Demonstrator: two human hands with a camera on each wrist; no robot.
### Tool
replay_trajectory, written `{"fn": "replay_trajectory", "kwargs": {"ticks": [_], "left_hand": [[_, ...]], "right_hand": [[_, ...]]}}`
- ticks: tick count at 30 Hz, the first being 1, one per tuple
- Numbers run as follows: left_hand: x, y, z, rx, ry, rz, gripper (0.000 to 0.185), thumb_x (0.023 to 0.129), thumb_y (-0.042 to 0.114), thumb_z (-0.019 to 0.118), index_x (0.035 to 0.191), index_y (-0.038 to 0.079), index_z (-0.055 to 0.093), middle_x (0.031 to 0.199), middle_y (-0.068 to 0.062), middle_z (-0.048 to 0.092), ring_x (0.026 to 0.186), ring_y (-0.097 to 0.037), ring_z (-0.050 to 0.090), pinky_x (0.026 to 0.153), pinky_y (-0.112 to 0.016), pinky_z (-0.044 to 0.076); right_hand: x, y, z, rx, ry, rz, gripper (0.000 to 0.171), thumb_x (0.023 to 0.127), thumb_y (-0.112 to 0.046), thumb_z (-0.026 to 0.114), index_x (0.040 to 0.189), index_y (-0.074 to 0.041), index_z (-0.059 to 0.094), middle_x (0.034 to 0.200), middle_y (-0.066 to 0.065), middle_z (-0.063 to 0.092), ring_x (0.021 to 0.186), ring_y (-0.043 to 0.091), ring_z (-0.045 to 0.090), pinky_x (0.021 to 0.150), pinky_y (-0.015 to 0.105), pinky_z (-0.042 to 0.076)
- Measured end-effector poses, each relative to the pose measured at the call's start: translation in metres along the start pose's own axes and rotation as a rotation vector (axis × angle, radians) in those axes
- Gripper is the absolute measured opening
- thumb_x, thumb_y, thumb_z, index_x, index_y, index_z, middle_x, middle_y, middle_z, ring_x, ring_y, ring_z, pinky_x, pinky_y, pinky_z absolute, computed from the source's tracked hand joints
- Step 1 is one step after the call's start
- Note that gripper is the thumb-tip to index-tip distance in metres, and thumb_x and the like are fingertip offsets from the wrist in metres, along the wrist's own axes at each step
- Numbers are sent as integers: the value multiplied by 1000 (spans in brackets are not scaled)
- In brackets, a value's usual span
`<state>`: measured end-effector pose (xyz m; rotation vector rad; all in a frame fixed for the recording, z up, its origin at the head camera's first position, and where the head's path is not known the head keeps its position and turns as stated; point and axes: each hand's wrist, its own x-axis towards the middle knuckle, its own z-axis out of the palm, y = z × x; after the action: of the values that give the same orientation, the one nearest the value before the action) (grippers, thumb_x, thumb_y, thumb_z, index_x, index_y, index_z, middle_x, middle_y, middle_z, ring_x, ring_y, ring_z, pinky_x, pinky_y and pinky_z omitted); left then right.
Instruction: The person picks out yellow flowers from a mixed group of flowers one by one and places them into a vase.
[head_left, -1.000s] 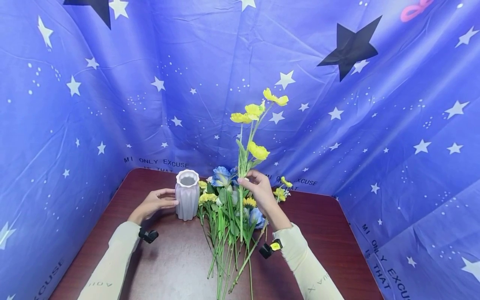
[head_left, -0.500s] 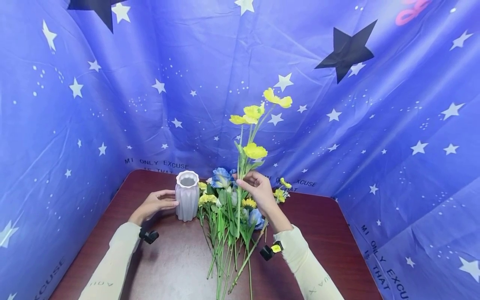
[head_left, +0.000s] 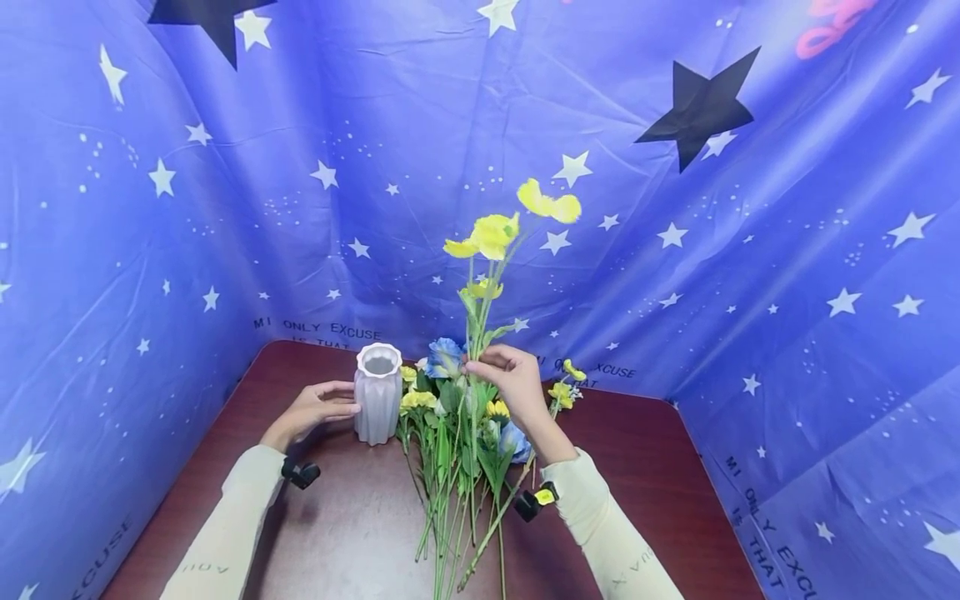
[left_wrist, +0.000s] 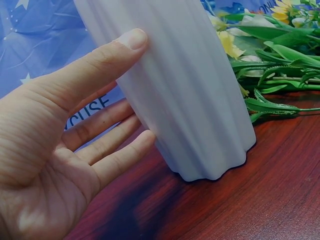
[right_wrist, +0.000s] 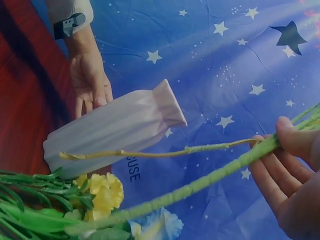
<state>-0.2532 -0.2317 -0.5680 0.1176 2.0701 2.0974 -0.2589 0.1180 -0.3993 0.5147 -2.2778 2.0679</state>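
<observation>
A white ribbed vase (head_left: 377, 393) (left_wrist: 200, 90) (right_wrist: 115, 130) stands upright on the dark red table (head_left: 352, 525). My left hand (head_left: 318, 407) (left_wrist: 95, 125) (right_wrist: 90, 80) rests on its left side, thumb and straight fingers touching the wall. Just right of the vase, my right hand (head_left: 501, 372) (right_wrist: 282, 145) pinches the green stem (right_wrist: 200, 185) of a tall spray of yellow flowers (head_left: 491, 235), held upright above the table. Under that hand lies a pile of loose flowers (head_left: 457, 433), yellow and blue heads toward the back, stems toward me.
Blue cloth with white and black stars (head_left: 150, 208) walls the table at the back and both sides. A small yellow sprig (head_left: 562, 387) lies at the pile's right edge. Bare tabletop (left_wrist: 260, 200) shows in front of the vase.
The yellow spray and my right hand have shifted slightly left toward the vase, and the flower heads have swung. My left hand has stayed on the vase.
</observation>
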Motion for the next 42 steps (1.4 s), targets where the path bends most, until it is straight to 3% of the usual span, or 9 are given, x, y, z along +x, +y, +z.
{"fn": "replay_trajectory", "kwargs": {"ticks": [6,12,18,29,37,42], "left_hand": [[0,2,2,-18,-9,-2,64,90,5,76,143,-14,45,125,-20,69,103,-8,69,104,-54,54],[1,1,1,-26,-3,5,63,90,4,76,142,-14,45,124,-19,70,103,-8,69,102,-50,57],[2,0,1,-30,4,10,63,89,3,76,142,-15,46,121,-15,71,102,-8,70,99,-46,59],[1,0,1,-8,18,-1,63,89,4,77,141,-14,47,124,-21,69,103,-9,69,100,-49,58],[0,0,3,4,14,-2,64,90,6,77,142,-15,46,127,-25,67,104,-9,69,103,-52,56],[1,1,3,-3,34,-25,64,88,6,79,141,-13,48,128,-25,66,104,-10,69,102,-50,57]], "right_hand": [[5,-7,9,-23,45,17,19,84,-1,80,96,10,70,88,13,79,75,19,75,63,22,59],[12,-17,16,6,86,24,22,81,3,82,97,6,67,87,14,78,73,12,74,70,26,64],[18,-25,21,66,67,-12,26,81,5,81,96,0,60,84,14,77,75,12,76,71,30,65],[33,-43,35,52,100,-51,35,77,4,84,108,10,69,83,6,77,72,10,72,75,30,66],[45,-53,43,84,128,-103,25,78,9,81,100,13,70,73,-8,73,67,9,71,70,27,65],[54,-60,48,107,156,-116,21,78,8,82,95,12,70,71,-10,71,67,8,70,69,25,64]]}}
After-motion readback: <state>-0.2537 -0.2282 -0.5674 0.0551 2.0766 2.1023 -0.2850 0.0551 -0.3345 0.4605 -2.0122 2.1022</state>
